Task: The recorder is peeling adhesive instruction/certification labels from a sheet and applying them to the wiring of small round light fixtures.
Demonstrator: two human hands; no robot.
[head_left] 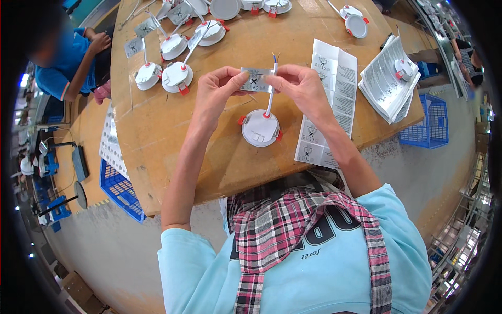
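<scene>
Between left hand [217, 88] and right hand [303, 88]: silver label [254, 81], its right end at white cable [270, 103] | left: thumb and fingers pinched on label | right: pinched where label meets cable | nearside of hands: round lamp [260, 132] on table [230, 170] | probably best: keep edges square, press evenly, avoid creases

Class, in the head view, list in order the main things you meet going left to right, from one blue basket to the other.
Blue lattice-sided plastic basket → left hand → round white lamp with red clips → right hand → stack of white printed paper sheets → second blue plastic basket.
</scene>
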